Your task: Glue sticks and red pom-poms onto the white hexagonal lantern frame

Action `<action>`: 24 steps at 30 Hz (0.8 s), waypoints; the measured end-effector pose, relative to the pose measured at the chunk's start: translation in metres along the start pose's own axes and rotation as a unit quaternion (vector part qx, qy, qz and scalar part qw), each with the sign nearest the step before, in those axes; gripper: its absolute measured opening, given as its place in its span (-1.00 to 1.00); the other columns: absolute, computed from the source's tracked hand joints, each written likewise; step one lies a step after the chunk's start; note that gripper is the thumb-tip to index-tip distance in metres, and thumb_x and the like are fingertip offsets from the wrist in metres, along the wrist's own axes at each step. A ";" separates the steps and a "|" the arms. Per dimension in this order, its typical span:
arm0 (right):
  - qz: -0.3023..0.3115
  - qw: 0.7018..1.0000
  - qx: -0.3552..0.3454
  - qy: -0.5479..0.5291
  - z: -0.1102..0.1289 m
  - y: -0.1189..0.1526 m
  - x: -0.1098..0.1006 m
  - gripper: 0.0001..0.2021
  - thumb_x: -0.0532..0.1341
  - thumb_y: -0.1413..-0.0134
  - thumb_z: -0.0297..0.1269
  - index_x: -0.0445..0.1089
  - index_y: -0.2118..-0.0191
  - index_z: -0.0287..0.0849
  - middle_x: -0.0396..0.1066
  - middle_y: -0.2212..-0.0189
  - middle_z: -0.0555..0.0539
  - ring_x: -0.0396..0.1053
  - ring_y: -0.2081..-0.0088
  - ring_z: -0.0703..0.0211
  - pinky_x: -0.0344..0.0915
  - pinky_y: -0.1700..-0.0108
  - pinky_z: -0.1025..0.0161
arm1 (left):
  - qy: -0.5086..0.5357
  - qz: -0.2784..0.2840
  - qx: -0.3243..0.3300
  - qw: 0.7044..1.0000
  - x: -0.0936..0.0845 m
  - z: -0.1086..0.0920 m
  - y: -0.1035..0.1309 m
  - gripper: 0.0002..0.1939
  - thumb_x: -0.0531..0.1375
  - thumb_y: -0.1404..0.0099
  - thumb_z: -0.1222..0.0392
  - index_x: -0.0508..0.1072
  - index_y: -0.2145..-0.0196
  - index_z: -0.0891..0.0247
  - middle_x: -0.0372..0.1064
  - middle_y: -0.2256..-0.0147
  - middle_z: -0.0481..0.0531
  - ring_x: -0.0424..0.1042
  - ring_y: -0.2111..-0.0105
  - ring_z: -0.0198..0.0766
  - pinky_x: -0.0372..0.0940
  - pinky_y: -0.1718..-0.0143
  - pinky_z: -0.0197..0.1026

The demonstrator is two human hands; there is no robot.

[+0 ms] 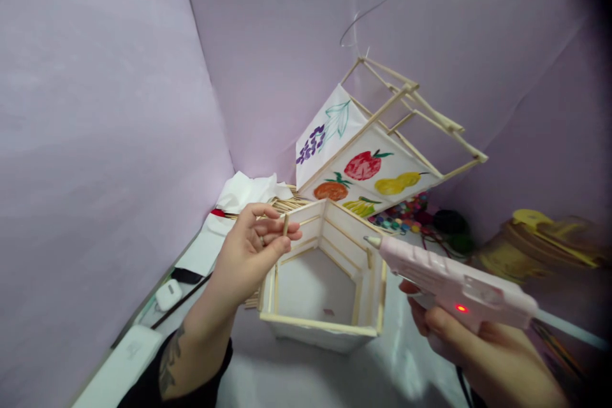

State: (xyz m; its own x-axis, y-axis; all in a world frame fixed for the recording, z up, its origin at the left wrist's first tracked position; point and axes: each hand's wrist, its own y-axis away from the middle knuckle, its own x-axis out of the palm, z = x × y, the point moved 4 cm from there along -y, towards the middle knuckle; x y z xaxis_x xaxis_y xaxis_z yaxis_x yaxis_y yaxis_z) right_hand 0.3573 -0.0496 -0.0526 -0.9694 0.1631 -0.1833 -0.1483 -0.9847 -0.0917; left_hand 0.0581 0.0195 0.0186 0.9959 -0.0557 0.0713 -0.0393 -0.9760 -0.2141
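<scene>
My left hand (253, 248) pinches a short wooden stick (285, 224) between thumb and fingers, above the left rim of a five-sided frame. That frame (325, 333) is made of pale sticks with white walls and stands open side up. On the right, my right hand (459, 344) is wrapped round the handle of a pink glue gun (459, 280), whose red light is lit. The gun's nozzle points left, over the frame's right side. Behind leans a taller stick structure (377, 166) with white panels painted with fruit and a wire loop on top.
White cloth or paper (251, 191) and thin sticks (289, 204) lie at the back left. A white case (168, 295) and white box (127, 357) are along the left edge. Colourful beads (406, 215) and a yellow roll of tape (530, 219) sit at right. Lilac walls surround the table.
</scene>
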 end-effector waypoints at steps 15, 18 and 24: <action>0.049 0.999 0.002 -0.023 0.000 0.007 0.004 -0.68 0.42 0.01 -0.02 0.63 0.13 0.03 0.60 0.21 -0.16 0.54 0.24 -0.09 0.54 0.28 0.14 | 0.027 0.044 -0.029 0.998 0.000 -0.003 0.009 -0.49 0.38 -0.22 0.20 0.38 -0.11 0.11 0.61 0.33 0.03 0.63 0.29 -0.16 0.47 0.36 -0.28; 0.046 0.998 -0.025 -0.021 0.001 0.011 0.002 -0.68 0.43 0.03 -0.06 0.60 0.11 0.02 0.60 0.19 -0.14 0.54 0.20 -0.12 0.54 0.24 0.13 | 0.012 0.065 -0.052 0.996 0.002 -0.005 0.014 -0.69 0.39 -0.22 0.15 0.53 0.08 0.18 0.62 0.35 0.07 0.62 0.27 -0.15 0.48 0.28 -0.24; 0.122 0.988 -0.092 0.035 0.039 0.020 0.015 -0.70 0.37 -0.06 -0.05 0.53 0.07 0.06 0.51 0.38 -0.05 0.46 0.40 0.02 0.49 0.38 0.22 | -0.069 0.090 0.007 0.994 0.009 -0.023 0.026 -0.96 0.38 -0.20 0.22 0.60 0.40 0.20 0.61 0.27 0.06 0.56 0.21 -0.19 0.43 0.20 -0.25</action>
State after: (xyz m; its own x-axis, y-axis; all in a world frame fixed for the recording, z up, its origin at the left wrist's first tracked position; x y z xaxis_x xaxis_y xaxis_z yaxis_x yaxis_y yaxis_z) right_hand 0.3323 -0.0689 -0.0189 -0.9552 -0.0683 -0.2879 0.1328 -0.9685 -0.2106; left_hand 0.0640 -0.0110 0.0365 0.9744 -0.1996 -0.1031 -0.2183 -0.9496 -0.2248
